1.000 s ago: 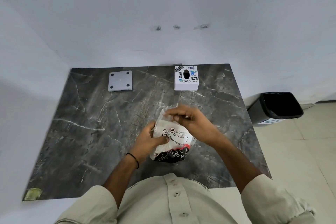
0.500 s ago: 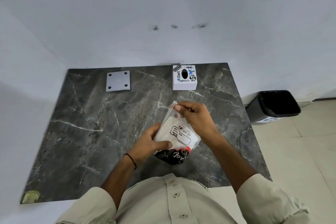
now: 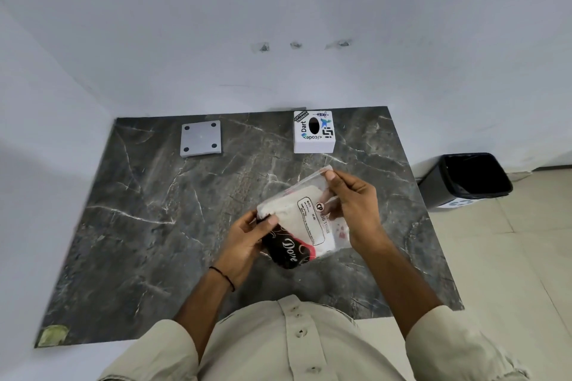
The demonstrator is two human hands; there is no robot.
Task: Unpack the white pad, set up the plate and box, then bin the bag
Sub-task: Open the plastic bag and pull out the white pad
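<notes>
I hold a clear plastic bag [image 3: 312, 219] above the middle of the dark marble table [image 3: 154, 226]. A white pad [image 3: 286, 206] shows through the bag, above a black and red printed part at its near end. My left hand [image 3: 247, 240] grips the bag's lower left side. My right hand [image 3: 353, 207] pinches the bag's upper right corner between thumb and fingers. A grey square plate [image 3: 201, 138] with a hole at each corner lies flat at the table's far left. A white box [image 3: 313, 132] covered in stickers stands at the far right.
A black bin [image 3: 467, 178] with a dark liner stands open on the tiled floor right of the table. White walls close in behind and to the left. A scrap of yellowish tape [image 3: 52, 334] sits at the table's near left corner.
The bag has tilted and shifted a little right. My right hand slid from the bag's top opening to its upper right corner, and my left hand moved lower on the bag.
</notes>
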